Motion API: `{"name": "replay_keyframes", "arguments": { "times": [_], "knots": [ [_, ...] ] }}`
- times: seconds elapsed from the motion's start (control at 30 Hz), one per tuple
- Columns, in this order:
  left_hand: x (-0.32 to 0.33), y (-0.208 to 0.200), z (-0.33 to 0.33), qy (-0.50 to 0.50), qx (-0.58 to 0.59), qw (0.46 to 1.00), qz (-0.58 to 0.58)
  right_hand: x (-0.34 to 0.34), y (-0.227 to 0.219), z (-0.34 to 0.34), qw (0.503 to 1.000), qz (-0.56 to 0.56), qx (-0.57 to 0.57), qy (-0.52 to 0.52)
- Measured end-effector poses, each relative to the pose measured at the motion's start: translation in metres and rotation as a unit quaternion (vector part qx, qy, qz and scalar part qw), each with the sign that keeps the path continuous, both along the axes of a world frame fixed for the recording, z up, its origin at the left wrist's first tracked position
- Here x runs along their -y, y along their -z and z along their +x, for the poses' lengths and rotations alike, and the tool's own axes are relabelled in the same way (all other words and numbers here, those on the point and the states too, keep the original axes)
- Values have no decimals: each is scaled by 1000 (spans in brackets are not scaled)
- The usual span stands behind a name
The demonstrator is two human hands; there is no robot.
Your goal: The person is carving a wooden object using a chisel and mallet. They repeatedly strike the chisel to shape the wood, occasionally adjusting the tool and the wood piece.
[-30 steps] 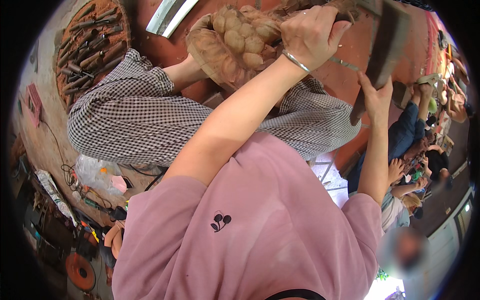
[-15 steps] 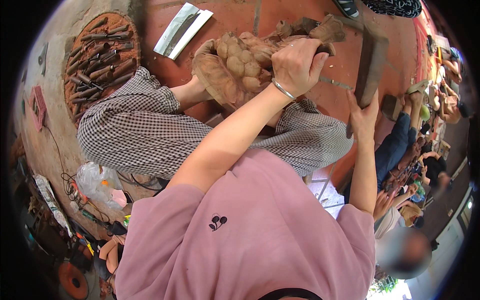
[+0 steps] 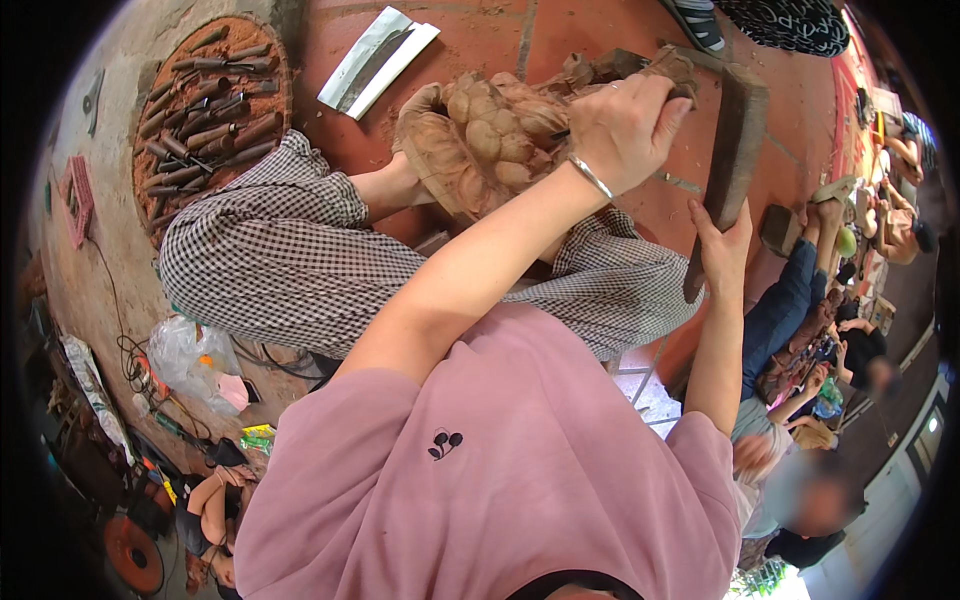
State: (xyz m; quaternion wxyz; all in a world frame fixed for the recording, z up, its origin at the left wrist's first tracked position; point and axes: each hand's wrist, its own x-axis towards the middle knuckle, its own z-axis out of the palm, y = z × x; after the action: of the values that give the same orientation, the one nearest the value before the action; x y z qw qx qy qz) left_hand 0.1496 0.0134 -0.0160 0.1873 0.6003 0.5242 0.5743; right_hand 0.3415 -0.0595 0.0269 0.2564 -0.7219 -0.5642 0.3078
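OK, we've got the carved wood piece (image 3: pixel 490 130) just ahead of our checked trousers (image 3: pixel 290 265), red tile floor (image 3: pixel 475 40) around it. Left hand (image 3: pixel 622 135) is by its right end, fingers wrapped round a chisel (image 3: pixel 686 93), mostly hidden. Right hand (image 3: pixel 722 245) grips a wooden mallet (image 3: pixel 737 140). Round tray (image 3: pixel 287 75) of carving tools (image 3: pixel 210 140) lies off our left.

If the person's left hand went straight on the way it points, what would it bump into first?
Probably the brown wood carving, at its upper right end just past the left hand, though depth is unclear.
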Motion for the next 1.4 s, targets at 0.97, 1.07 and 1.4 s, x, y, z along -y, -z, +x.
{"name": "replay_keyframes", "arguments": {
  "times": [0.97,1.07,1.4],
  "knots": [
    [6,23,-10,-69,80,993,60,-27,-26,-24,964,100,195,-148],
    [6,25,-10,-70,77,993,61,-24,-20,-19,992,33,88,-84],
    [23,-12,6,-29,141,988,49,-19,-18,-14,990,62,84,-93]
  ]
}}
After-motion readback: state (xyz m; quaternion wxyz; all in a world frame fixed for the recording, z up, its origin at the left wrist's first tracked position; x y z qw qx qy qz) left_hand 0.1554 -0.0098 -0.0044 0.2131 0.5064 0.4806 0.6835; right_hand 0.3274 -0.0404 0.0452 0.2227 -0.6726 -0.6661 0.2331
